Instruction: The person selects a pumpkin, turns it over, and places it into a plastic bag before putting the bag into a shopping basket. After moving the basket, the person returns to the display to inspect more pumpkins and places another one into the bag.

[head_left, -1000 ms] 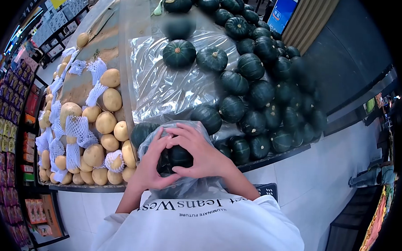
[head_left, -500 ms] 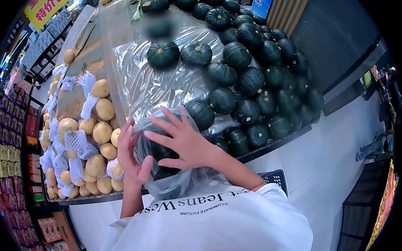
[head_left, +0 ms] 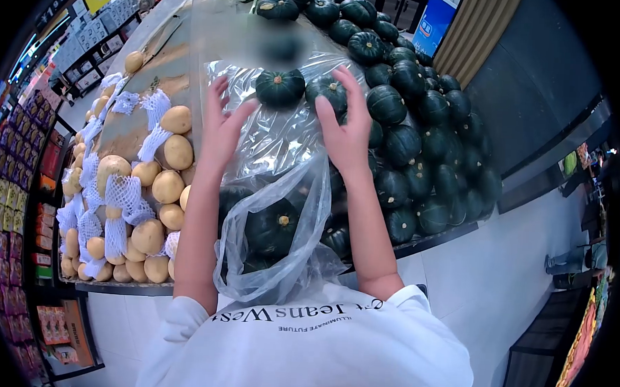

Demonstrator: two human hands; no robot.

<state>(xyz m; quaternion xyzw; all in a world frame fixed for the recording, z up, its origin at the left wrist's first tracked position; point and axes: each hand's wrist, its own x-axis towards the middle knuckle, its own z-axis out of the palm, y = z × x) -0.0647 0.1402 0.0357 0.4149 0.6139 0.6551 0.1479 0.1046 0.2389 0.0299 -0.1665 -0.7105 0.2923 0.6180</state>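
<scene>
Both arms reach forward over the display. My left hand point(head_left: 226, 126), fingers spread and curved, is just to the left of a dark green kabocha squash point(head_left: 280, 86) lying on clear plastic film point(head_left: 270, 147). My right hand point(head_left: 346, 126) is open too, its thumb and fingertips overlapping a second squash point(head_left: 327, 92) in this view. Neither hand holds anything. Between my forearms, close to my shirt, a clear plastic bag point(head_left: 233, 249) gapes wide, with a kabocha squash point(head_left: 272, 230) inside it, stem showing.
Many kabocha squashes point(head_left: 402, 145) are heaped on the right of the stand. Yellow-brown round produce point(head_left: 166, 186), some in white foam nets point(head_left: 123, 194), fills the left. Packaged goods point(head_left: 4, 215) line shelves at far left. A person point(head_left: 577, 259) stands at far right.
Both hands have left the plastic bag and stretched forward to the squashes on the film. The bag now hangs open around its squash. My view has shifted slightly.
</scene>
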